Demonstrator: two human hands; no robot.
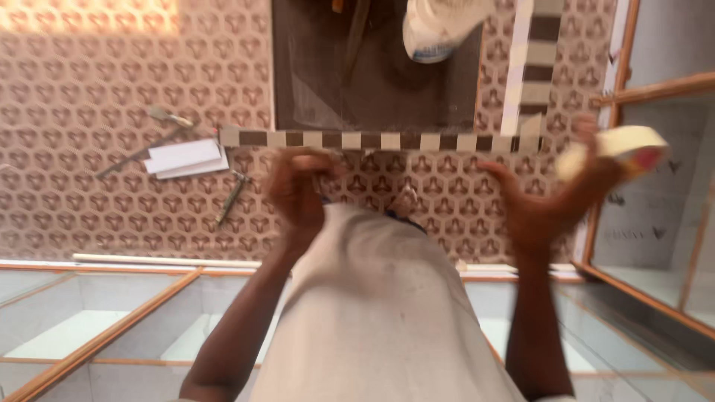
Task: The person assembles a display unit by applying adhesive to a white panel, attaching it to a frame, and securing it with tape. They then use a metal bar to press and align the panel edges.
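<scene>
My right hand (pixel 540 212) is raised at the right and grips a cream roll of tape (pixel 622 145) with a red patch on its side, blurred by motion. My left hand (pixel 298 190) is held up at the centre left with its fingers curled in. The blur hides whether anything is in it. Both forearms rise from below, on either side of my pale garment (pixel 372 313). Under the hands lies a patterned brown and cream tiled floor (pixel 89 89), crossed by a dark and cream checkered border strip (pixel 372 139).
White flat sheets (pixel 186 156), a long metal tool (pixel 153 141) and pliers (pixel 232 195) lie on the floor at the left. A white sack (pixel 439 26) sits at the top by a dark opening. A wood-framed glass cabinet (pixel 112 327) runs along the bottom and right.
</scene>
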